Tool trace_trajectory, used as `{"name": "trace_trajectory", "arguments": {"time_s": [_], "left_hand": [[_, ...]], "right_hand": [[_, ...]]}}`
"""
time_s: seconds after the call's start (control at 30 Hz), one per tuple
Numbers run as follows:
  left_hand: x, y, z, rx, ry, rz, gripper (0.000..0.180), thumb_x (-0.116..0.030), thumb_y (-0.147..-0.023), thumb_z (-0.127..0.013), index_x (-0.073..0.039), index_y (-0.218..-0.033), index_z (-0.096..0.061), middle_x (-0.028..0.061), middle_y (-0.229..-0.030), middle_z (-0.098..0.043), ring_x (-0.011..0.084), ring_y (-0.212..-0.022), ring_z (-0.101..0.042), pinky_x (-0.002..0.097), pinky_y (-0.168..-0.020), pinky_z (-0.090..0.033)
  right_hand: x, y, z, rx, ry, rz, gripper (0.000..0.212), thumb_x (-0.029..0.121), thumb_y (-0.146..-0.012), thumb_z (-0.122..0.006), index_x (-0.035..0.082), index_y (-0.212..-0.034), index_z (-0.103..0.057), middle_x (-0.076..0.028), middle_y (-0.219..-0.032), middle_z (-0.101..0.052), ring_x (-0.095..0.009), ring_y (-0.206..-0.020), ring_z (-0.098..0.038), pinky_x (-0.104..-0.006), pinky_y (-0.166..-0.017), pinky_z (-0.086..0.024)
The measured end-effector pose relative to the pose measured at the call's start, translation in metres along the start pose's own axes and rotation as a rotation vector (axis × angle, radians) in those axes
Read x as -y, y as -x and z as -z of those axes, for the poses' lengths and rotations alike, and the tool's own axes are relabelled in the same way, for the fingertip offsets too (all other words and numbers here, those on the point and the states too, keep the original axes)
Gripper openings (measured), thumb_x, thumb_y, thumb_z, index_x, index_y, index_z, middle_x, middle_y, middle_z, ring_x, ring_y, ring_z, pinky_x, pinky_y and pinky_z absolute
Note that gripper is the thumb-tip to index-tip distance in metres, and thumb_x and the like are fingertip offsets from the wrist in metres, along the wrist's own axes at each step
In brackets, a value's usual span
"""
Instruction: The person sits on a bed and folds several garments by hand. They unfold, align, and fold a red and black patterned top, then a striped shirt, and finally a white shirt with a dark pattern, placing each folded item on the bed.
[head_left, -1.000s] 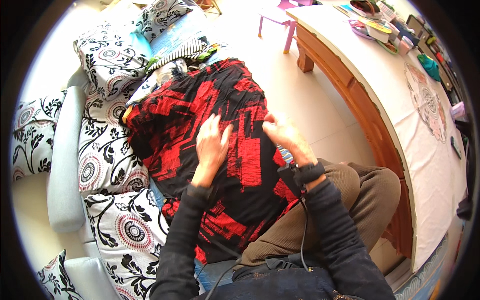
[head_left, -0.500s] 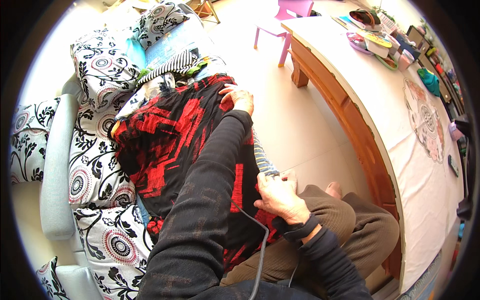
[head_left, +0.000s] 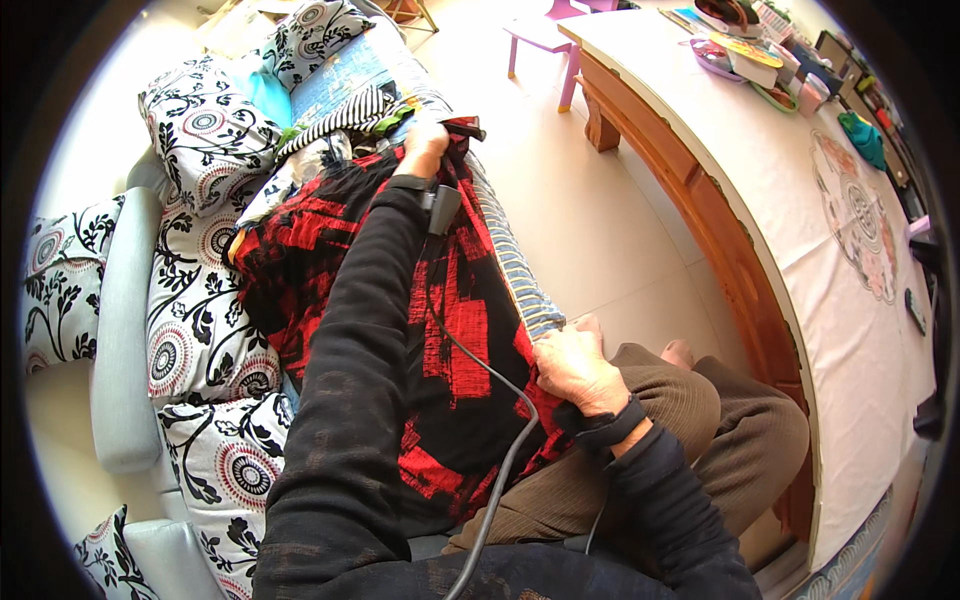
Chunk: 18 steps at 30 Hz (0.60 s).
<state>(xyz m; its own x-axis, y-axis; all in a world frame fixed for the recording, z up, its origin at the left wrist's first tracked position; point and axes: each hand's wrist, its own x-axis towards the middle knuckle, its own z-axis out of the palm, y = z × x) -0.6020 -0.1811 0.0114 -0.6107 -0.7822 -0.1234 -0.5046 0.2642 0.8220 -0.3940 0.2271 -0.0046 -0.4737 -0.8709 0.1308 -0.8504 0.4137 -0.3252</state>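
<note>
a crinkled cloth lies across the seat of a long sofa, its blocky red patches streaked like dry brushwork on a black ground. at its far end the left hand has its fingers curled, pinching a bunched fold that stands up in a short, stiff ridge just to their right. the right hand is at the near right edge, fingers rolled into a fist around the hem, just beside the knee of ribbed brown trousers. between the two hands, a striped blue-and-white fabric runs in a narrow band along the cloth's edge. a smooth grey cable curves over the cloth; a boxy grey device sits at the left wrist. beyond the far end is a rumpled black-and-white striped garment. to the left are plump white cushions with black leaf sprigs and ringed medallions; to the right, a bench of orange-brown wood under a creased white cover.
</note>
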Motion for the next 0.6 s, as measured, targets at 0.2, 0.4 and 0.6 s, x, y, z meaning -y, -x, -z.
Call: {"name": "trace_trajectory", "arguments": {"time_s": [0.2, 0.4, 0.6], "left_hand": [[0.043, -0.003, 0.098, 0.291, 1.02, 0.236, 0.012, -0.014, -0.096, -0.056, -0.007, -0.094, -0.066, 0.004, -0.084, -0.065, 0.019, -0.073, -0.06, 0.0342, -0.071, -0.051], [0.083, 0.05, 0.198, 0.437, 1.23, 0.128, 0.028, -0.014, -0.101, -0.046, 0.002, -0.113, -0.066, 0.0124, -0.108, -0.073, 0.0284, -0.095, -0.069, 0.0381, -0.095, -0.055], [0.159, 0.089, 0.205, 0.228, 1.262, 0.239, 0.038, -0.025, -0.099, -0.068, 0.001, -0.127, -0.065, 0.0093, -0.124, -0.07, 0.0224, -0.115, -0.066, 0.0356, -0.103, -0.051]], "right_hand": [[0.011, 0.004, 0.043, 0.145, -0.002, -0.073, 0.022, 0.021, -0.073, -0.075, 0.004, -0.087, -0.073, -0.015, -0.089, -0.072, -0.035, -0.094, -0.067, -0.0465, -0.08, -0.055], [0.063, 0.013, 0.059, -0.004, -0.149, 0.137, 0.019, 0.02, -0.079, -0.072, 0.005, -0.078, -0.061, -0.014, -0.073, -0.068, -0.034, -0.076, -0.07, -0.0493, -0.073, -0.054], [0.093, 0.01, 0.025, 0.255, -0.1, 0.239, 0.021, 0.019, -0.082, -0.07, 0.005, -0.091, -0.058, -0.011, -0.076, -0.07, -0.032, -0.072, -0.071, -0.0452, -0.066, -0.055]]}}
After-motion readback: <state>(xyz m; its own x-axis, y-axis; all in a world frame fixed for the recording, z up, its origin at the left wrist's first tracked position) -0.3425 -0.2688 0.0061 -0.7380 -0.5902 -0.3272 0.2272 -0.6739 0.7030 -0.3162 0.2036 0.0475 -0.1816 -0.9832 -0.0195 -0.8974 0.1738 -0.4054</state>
